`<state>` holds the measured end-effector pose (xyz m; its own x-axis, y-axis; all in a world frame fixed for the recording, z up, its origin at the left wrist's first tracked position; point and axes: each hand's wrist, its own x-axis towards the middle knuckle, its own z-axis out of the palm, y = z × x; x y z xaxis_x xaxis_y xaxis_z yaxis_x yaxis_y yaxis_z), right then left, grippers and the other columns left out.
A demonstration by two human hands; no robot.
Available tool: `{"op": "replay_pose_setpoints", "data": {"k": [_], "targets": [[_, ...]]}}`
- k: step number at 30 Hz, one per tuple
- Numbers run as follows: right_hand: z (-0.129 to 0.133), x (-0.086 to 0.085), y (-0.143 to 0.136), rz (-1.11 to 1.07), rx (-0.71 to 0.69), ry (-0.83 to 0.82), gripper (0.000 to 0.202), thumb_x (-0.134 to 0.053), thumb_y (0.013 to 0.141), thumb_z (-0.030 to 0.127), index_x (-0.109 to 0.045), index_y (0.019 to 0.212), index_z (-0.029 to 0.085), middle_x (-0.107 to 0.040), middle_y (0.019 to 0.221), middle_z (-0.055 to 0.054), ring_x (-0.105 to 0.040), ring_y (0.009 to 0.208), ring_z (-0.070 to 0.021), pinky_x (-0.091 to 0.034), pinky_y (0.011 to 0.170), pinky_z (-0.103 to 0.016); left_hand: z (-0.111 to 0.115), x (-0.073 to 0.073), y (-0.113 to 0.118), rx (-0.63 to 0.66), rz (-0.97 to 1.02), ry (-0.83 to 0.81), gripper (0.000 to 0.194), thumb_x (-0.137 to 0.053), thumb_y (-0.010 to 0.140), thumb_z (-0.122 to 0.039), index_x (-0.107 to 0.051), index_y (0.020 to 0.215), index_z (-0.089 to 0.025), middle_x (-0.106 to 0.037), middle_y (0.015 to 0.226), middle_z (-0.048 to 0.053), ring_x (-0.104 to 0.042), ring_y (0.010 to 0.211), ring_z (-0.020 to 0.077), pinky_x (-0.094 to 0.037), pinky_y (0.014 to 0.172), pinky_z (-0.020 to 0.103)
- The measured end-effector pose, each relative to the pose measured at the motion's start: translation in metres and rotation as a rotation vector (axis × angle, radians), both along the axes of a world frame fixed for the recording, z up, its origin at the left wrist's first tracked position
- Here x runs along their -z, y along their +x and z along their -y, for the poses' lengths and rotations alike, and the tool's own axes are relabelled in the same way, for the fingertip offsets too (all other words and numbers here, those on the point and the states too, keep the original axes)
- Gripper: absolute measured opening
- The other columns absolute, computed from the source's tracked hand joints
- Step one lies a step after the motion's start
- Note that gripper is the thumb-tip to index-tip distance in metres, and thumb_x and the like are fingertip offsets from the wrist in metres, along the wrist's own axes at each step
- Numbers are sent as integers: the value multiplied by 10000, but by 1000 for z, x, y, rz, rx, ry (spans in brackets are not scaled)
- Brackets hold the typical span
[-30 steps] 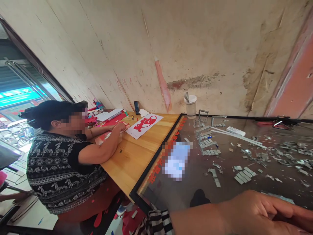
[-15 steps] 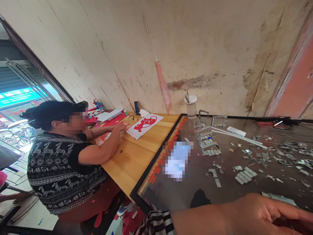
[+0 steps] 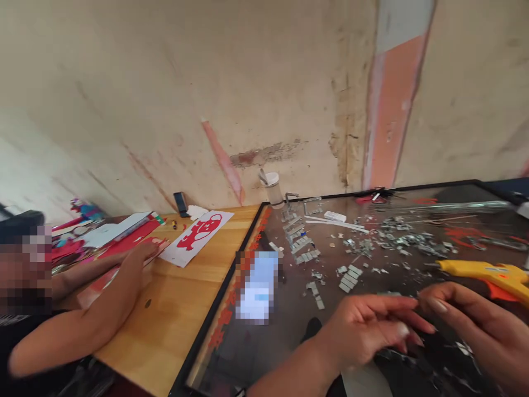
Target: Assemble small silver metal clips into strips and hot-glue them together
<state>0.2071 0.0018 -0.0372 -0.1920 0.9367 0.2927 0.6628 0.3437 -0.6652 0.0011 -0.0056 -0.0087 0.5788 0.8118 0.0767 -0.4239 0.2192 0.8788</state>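
Both hands now meet low over the dark tabletop (image 3: 281,344): the right hand (image 3: 491,336) has come into view, and the left hand (image 3: 367,331) has turned toward it. Their fingers are bent and narrow, tips nearly touching, as if steadying something small; I cannot tell whether anything is pinched. Silver scraps (image 3: 399,237) lie beyond them toward the far edge, while joined strips (image 3: 306,256) stand apart near the far-left corner, probably to avoid mixing. Beside the right hand, the yellow glue gun (image 3: 483,269) seems placed for easy reach.
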Motion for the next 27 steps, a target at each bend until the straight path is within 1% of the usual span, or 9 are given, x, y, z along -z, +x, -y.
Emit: {"op": "replay_pose_setpoints", "data": {"k": [2, 4, 7, 11, 14, 18, 20, 22, 27], "targets": [[3, -20, -9, -264, -27, -138, 374, -365, 892, 552, -557, 763, 258, -567, 706, -54, -574, 633, -189, -501, 585, -263, -3, -1, -1, -33, 87, -150, 389, -740, 709, -361, -693, 992, -98, -690, 826, 106, -616, 668, 116, -425, 600, 202], [4, -32, -14, -385, -32, -132, 389, -435, 864, 565, -568, 736, 222, -573, 706, -43, -553, 658, -177, -476, 604, -240, -5, -4, -2, -18, 190, -240, 321, -734, 712, -357, -684, 874, -84, -653, 719, 81, -589, 603, 118, -410, 560, 217], [7, -34, -16, -435, -94, -164, 366, -463, 875, 523, -578, 747, 201, -565, 709, -27, -525, 664, -160, -456, 612, -227, -6, -8, -4, 22, 255, -299, 274, -734, 716, -345, -626, 762, -97, -586, 633, 38, -543, 550, 109, -386, 535, 227], [12, -33, -18, -423, -147, -159, 278, -509, 878, 455, -606, 800, 206, -591, 733, -13, -551, 691, -150, -469, 633, -222, -5, -7, -3, 83, 253, -315, 294, -765, 688, -338, -585, 726, -109, -552, 611, 16, -520, 539, 99, -373, 539, 228], [17, -36, -21, -372, -185, -66, 188, -546, 875, 374, -622, 814, 212, -630, 782, -16, -588, 726, -148, -485, 661, -226, -4, -4, -2, 49, 204, -308, 292, -779, 670, -337, -605, 690, -104, -560, 583, 18, -517, 519, 94, -366, 527, 223], [18, -37, -23, -237, -216, 207, 73, -616, 838, 278, -644, 893, 239, -656, 804, -14, -600, 767, -156, -489, 685, -250, -2, -1, 1, -110, 61, -291, 274, -787, 660, -341, -705, 713, -85, -640, 618, 61, -555, 535, 96, -388, 537, 212], [17, -35, -22, -171, -204, 322, 85, -643, 821, 253, -649, 905, 252, -663, 796, -7, -594, 761, -157, -482, 686, -258, -1, 0, 2, -173, 6, -264, 278, -789, 656, -355, -739, 750, -98, -667, 656, 72, -573, 568, 100, -400, 550, 203], [14, -32, -20, -136, -188, 365, 81, -642, 825, 245, -651, 904, 259, -666, 788, -2, -591, 746, -154, -477, 676, -258, 0, -1, 3, -205, -55, -185, 276, -767, 684, -371, -755, 781, -112, -680, 688, 77, -585, 609, 107, -415, 582, 203], [8, -31, -20, -123, -159, 306, 68, -591, 867, 253, -658, 857, 246, -667, 769, -4, -594, 727, -150, -463, 670, -264, 1, -6, 0, -261, -231, 118, 251, -686, 776, -367, -756, 907, -164, -692, 845, 85, -583, 710, 121, -436, 647, 208]]}}
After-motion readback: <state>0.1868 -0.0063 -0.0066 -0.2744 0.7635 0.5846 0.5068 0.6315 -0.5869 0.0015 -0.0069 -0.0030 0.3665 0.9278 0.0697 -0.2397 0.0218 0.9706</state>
